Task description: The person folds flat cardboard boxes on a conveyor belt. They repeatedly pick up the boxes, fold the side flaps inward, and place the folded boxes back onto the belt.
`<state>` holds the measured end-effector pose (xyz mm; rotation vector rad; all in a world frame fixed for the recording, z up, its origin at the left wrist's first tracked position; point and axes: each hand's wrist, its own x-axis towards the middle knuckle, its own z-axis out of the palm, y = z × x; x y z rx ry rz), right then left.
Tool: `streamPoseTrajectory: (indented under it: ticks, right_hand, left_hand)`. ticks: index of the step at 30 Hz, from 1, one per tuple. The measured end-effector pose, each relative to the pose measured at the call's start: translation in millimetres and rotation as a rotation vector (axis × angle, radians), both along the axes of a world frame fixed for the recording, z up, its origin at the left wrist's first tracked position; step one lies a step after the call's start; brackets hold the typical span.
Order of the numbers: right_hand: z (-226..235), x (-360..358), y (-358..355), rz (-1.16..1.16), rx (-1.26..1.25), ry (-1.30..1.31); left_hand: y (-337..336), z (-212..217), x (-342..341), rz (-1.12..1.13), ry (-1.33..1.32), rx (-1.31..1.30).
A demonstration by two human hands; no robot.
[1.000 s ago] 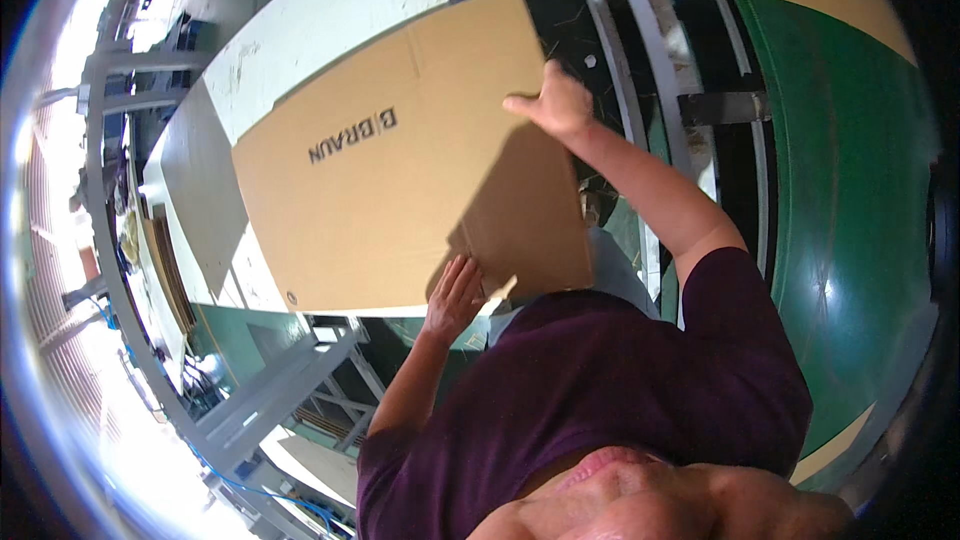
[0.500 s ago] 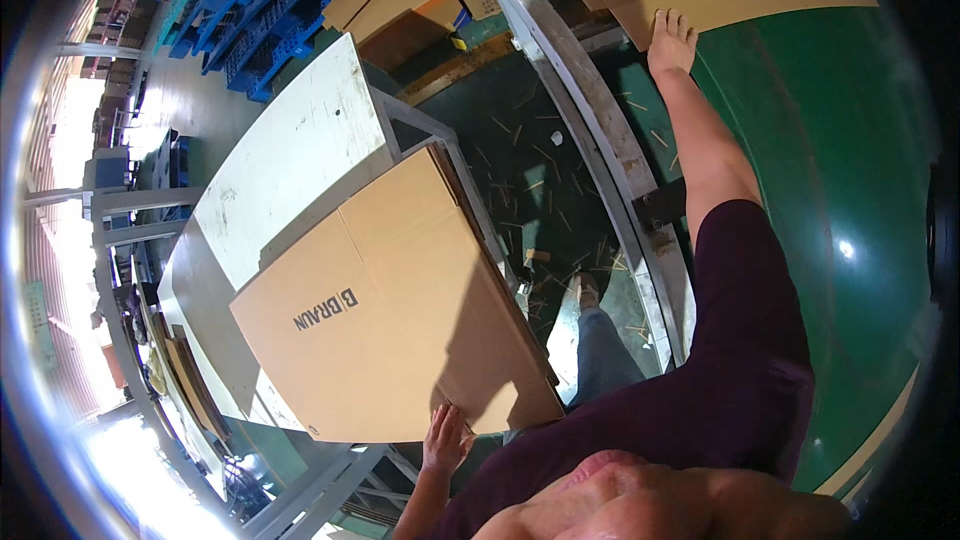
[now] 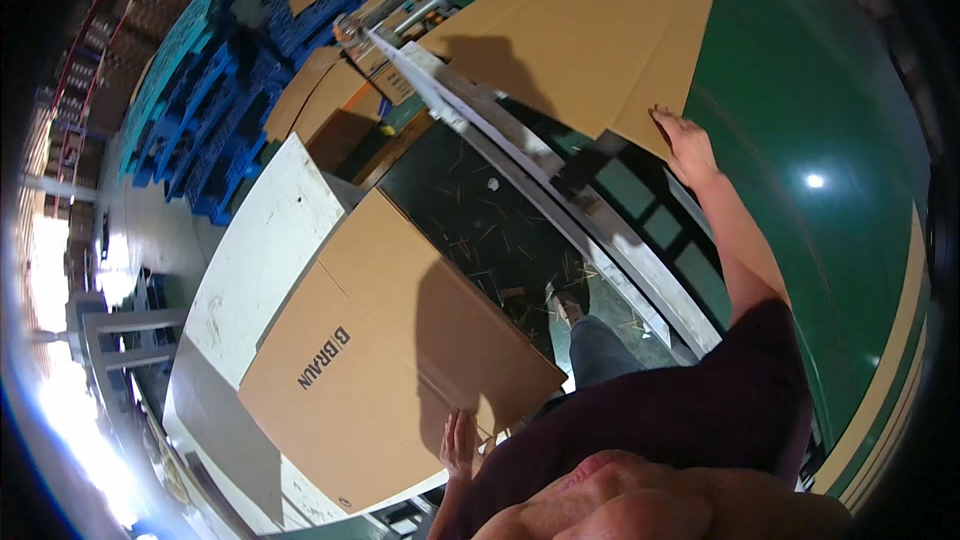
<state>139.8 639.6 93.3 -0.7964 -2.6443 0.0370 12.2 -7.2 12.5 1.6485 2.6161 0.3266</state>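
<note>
My right hand (image 3: 688,147) reaches out to the near corner of a large brown cardboard sheet (image 3: 590,30), its fingers over the edge and its thumb hidden. That sheet lies flat across a metal-railed green surface at the upper right. My left hand (image 3: 460,445) rests at the near edge of a folded flat carton (image 3: 370,340) with dark print, fingers stretched out on its top face and nothing visibly gripped. The carton lies tilted on a white table (image 3: 255,240), with more cardboard layers showing along its side.
A long metal rail (image 3: 560,175) runs between the two work areas. Wood slivers litter the dark floor (image 3: 455,205) beside my foot (image 3: 568,308). Blue plastic pallets (image 3: 215,140) and an opened carton (image 3: 320,105) stand at the upper left. Right of me spreads a green surface (image 3: 800,230).
The view has shifted and turned. My right hand and the cardboard sheet are lower in view and closer to me, and the sheet lies at a different angle. My left hand stays at the carton's edge.
</note>
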Motion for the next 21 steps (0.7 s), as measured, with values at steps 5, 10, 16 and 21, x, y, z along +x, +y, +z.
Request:
streamPoseTrajectory:
  ticks: [5,10,16,21]
  right_hand:
    - [159,92,-176,-0.072,-0.049,0.525]
    - [255,143,-193,-0.232,0.198,1.361]
    - [90,139,-96,-0.619,0.013,0.866]
    - [-190,89,-115,-1.071,-1.091,0.676]
  left_hand:
    - [21,30,7,0.023,-0.009,0.096]
    - [19,23,2,-0.053,0.022,0.138]
    - [14,28,13,0.013,0.048,0.170]
    - [25,31,11,0.031,0.002,0.144]
